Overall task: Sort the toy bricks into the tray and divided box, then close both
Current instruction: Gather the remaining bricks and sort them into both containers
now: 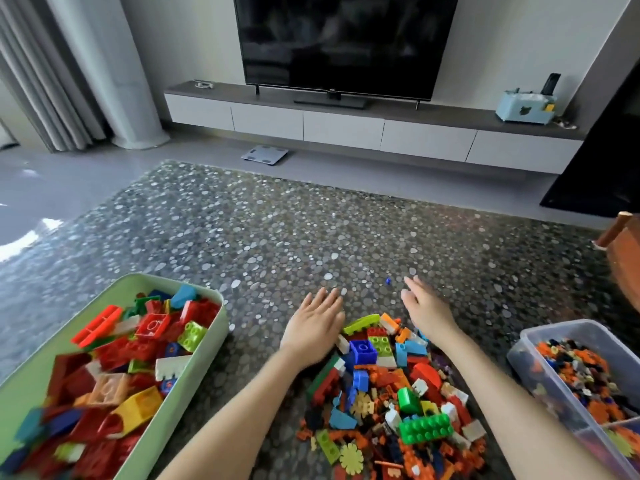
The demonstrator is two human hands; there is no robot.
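A large black flat-screen television (346,39) stands dark against an off-white wall (502,36), above a long floating white cabinet with a grey-brown top (343,129). A pale blue storage box (524,107) sits at the cabinet's right end. Grey pleated curtains (38,81) hang at left beside a pale rounded column (114,71). Daylight glares off the glossy grey floor (52,181), where a flat grey bathroom scale (265,154) lies just beyond a dark pebble-patterned rug (277,230).

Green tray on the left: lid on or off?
Off. The green tray stands open, big bricks piled inside in plain view; nothing covers them.
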